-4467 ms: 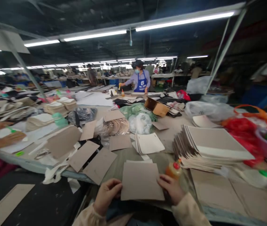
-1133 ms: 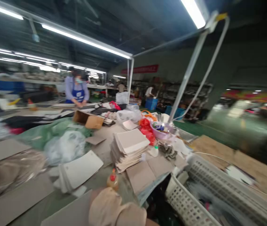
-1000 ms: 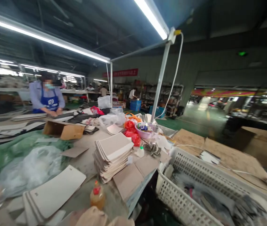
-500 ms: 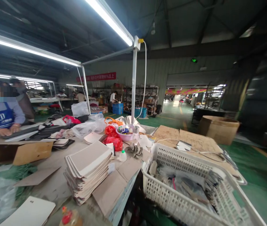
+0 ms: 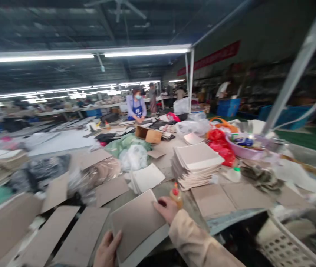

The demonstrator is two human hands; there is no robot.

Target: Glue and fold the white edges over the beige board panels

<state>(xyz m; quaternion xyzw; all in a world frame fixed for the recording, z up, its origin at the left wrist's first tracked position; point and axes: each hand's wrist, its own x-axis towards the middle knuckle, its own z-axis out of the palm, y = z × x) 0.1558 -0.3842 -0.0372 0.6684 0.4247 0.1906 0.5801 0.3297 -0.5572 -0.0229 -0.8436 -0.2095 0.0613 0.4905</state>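
Note:
A flat grey-brown rectangular panel (image 5: 137, 224) is at the near table edge, tilted towards me. My left hand (image 5: 108, 247) grips its lower left edge, thumb on top. At the upper right edge, my right hand (image 5: 167, 208) pinches the panel, its remaining fingers partly hidden. Just behind my right hand stands a small amber bottle (image 5: 176, 198) with a red cap. Beyond the held panel lie some white panels (image 5: 148, 176), fanned over one another. A tall stack of similar panels (image 5: 198, 159) stands farther right.
Loose grey-brown panels (image 5: 82, 235) cover the left side. A white plastic basket (image 5: 284, 243) stands low at the right. Behind the stack are a red bag (image 5: 221, 146) and a lilac basin (image 5: 244, 151). A person in a blue apron (image 5: 136, 107) works across the table.
My view has swung left and down. Both hands have come into view, holding a grey-brown panel. The white basket has shifted to the right edge of view.

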